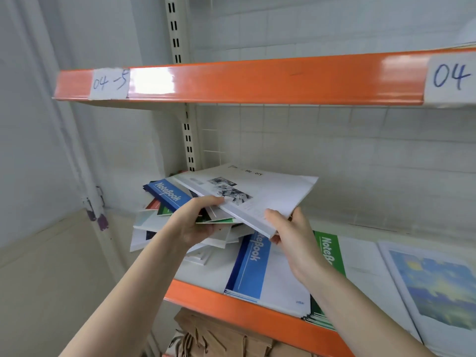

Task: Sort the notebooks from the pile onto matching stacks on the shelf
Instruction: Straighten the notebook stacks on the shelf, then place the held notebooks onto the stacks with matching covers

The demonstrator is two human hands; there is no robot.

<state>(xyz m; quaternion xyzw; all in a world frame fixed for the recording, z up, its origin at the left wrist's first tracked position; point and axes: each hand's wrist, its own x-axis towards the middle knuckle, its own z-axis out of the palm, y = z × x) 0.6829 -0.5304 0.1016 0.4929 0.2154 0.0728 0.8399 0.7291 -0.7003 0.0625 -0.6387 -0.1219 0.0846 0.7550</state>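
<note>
A white notebook (270, 191) with a small photo and dark lettering on its cover is lifted above the shelf (231, 307). My right hand (291, 233) grips its near corner, thumb on top. My left hand (198, 220) holds its left edge, fingers curled under the cover. Beneath lies a messy pile (164, 215) of blue, green, red and white notebooks. To the right sit flat stacks: a blue-spined stack (255, 274), a green-spined stack (332, 253) partly behind my right wrist, and a stack (435, 284) with a blue and yellow picture cover.
An orange-edged upper shelf (257, 81) with handwritten paper labels hangs close overhead. A slotted upright post (189, 140) stands behind the pile. Brown paper bags (219, 336) lie on the level below. A white wall closes the left side.
</note>
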